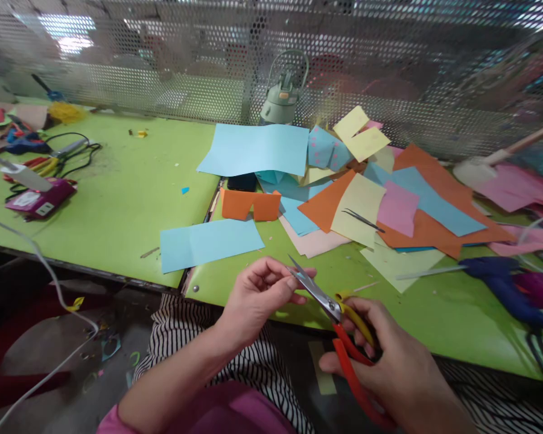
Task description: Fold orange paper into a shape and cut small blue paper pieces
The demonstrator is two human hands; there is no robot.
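My right hand (pixel 389 346) grips a pair of scissors (pixel 317 292) with red and yellow handles. Their blades point up and left, reaching my left hand (pixel 262 292). The thumb and fingers of that hand are pinched together close to the blade tips; whatever they hold is too small or hidden to make out. Beyond the hands, a light blue paper strip (pixel 210 244) lies flat on the green table (pixel 131 175). A folded orange paper piece (pixel 238 205) with a notch in its lower edge stands behind the strip.
Overlapping coloured sheets spread to the right, with tweezers (pixel 364 220) on a pale yellow sheet (pixel 355 202). A blue glue gun (pixel 502 286) lies at the right edge. A bottle (pixel 280 99) stands by the perforated metal screen (pixel 185 66). A purple device (pixel 43 199) sits left.
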